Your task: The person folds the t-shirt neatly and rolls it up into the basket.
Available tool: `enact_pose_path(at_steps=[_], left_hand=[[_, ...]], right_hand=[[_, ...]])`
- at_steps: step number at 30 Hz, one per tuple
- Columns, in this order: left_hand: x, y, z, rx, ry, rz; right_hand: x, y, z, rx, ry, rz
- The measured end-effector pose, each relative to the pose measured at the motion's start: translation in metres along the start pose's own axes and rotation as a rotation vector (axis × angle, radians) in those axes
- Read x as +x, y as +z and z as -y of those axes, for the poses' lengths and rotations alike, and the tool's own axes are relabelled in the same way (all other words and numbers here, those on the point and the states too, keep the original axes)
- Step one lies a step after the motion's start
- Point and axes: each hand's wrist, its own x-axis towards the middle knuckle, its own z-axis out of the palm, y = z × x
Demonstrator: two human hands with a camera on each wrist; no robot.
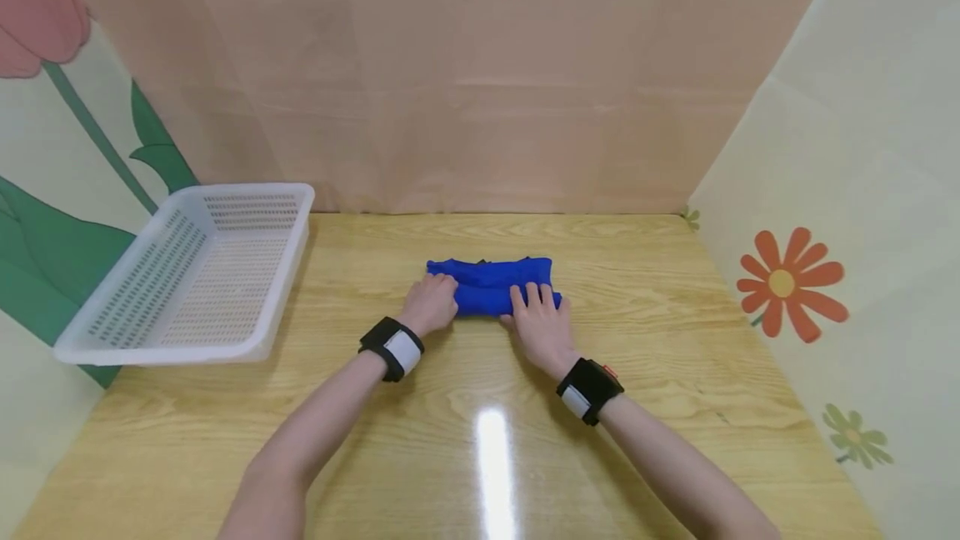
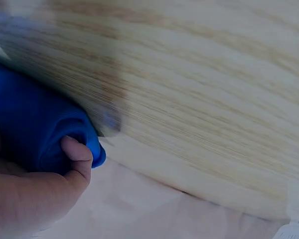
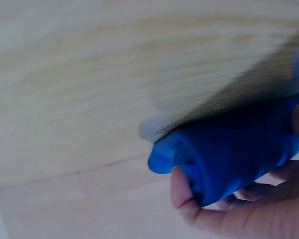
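A blue cloth (image 1: 483,300), rolled along its near side with a flatter strip behind, lies on the table in the head view. My left hand (image 1: 432,303) grips the left end of the roll, its fingers curled. The left wrist view shows a digit of that left hand (image 2: 35,196) tucked into the spiral end of the blue cloth (image 2: 30,109). At the right end, my right hand (image 1: 543,326) lies over the roll with fingers spread. From the right wrist, the right hand (image 3: 269,214) curls round the blue cloth (image 3: 239,144), one digit against its end.
A white perforated plastic basket (image 1: 262,340) stands at the left of the wooden table (image 1: 637,273). Behind the table rises a pinkish-brown covering (image 1: 487,107). A pale panel with printed flowers (image 1: 862,190) borders the right side.
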Motion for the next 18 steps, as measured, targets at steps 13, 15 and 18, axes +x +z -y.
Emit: enact_pose_path(at_steps=[13,15,18], left_hand=[[-0.004,0.011,0.003,0.070,0.015,-0.198],[-0.008,0.015,0.002,0.146,0.044,-0.245],[-0.014,0.020,-0.002,0.261,0.083,-0.267]], right_hand=[[0.020,0.000,-0.014,0.109,-0.017,0.122],[0.024,0.000,-0.016,0.127,-0.006,0.179],[0.029,-0.002,-0.019,0.154,0.015,0.272]])
